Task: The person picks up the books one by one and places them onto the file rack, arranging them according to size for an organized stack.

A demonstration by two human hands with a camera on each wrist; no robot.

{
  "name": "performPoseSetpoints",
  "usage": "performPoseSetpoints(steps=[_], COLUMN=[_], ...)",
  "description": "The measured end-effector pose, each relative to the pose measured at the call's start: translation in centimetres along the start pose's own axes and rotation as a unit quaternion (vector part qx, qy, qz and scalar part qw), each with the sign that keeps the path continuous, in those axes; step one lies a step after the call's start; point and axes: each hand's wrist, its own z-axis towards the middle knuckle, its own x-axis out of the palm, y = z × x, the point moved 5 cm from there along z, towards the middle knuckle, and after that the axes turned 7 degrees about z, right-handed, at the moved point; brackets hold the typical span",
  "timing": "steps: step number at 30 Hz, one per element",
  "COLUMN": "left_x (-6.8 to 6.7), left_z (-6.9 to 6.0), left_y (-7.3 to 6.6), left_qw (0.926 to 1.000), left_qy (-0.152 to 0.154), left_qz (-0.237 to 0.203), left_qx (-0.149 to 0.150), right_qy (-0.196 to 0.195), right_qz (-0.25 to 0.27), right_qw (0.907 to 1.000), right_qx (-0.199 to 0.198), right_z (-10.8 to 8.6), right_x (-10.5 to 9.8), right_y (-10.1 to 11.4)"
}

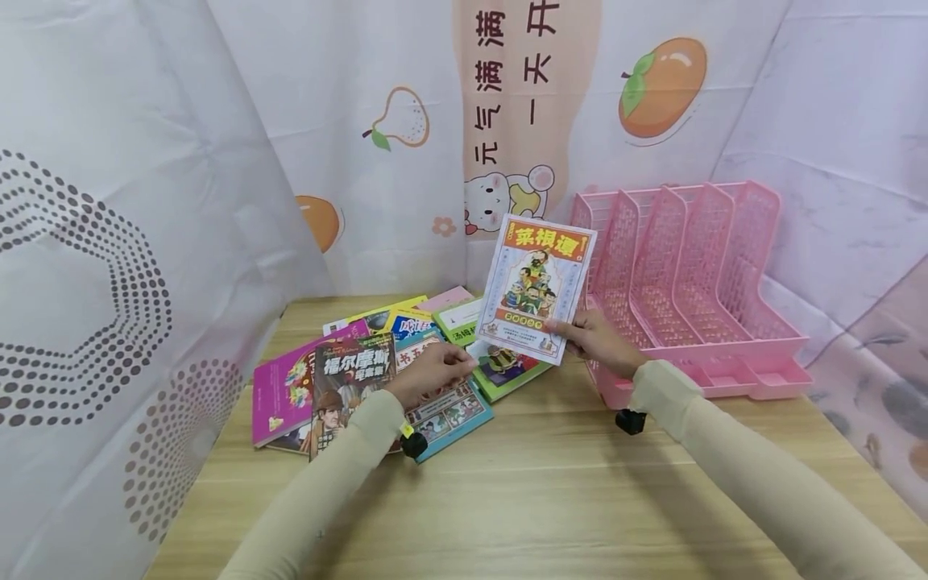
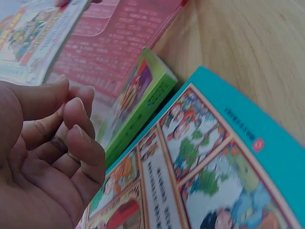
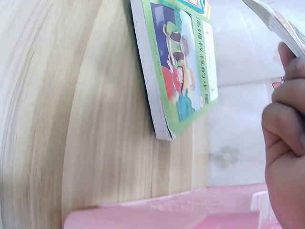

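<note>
My right hand pinches the lower right corner of a white-bordered book with yellow title characters on an orange panel. It holds the book up in front of the pink file rack. My left hand hovers over the book pile with nothing in it; in the left wrist view its fingers bend loosely, thumb near the index fingertip. Below it lies a teal-edged comic book, beside a thick green book. A brown detective book lies left of that hand.
A purple book lies at the pile's left edge, with yellow books and a pink book behind. The rack has several upright slots and small front compartments. A printed curtain hangs behind the wooden table.
</note>
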Motion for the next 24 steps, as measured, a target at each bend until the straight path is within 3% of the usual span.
performPoseSetpoints(steps=[9, 18, 24], left_x=[3.0, 6.3, 9.1], left_z=[2.0, 4.0, 5.8], left_y=[-1.8, -2.9, -4.6], left_qw=[0.9985, 0.9981, 0.9952], left_qy=[0.026, 0.049, 0.055], left_qz=[0.039, 0.019, 0.061], left_qx=[0.028, 0.034, 0.053], right_qy=[-0.074, -0.106, -0.127], right_qz=[-0.034, -0.05, -0.068], right_qw=[0.9964, 0.9928, 0.9881], right_qx=[-0.024, -0.024, -0.054], right_z=[-1.4, -2.7, -3.3], right_x=[-2.6, -4.9, -6.4], right_y=[1.0, 0.7, 1.2])
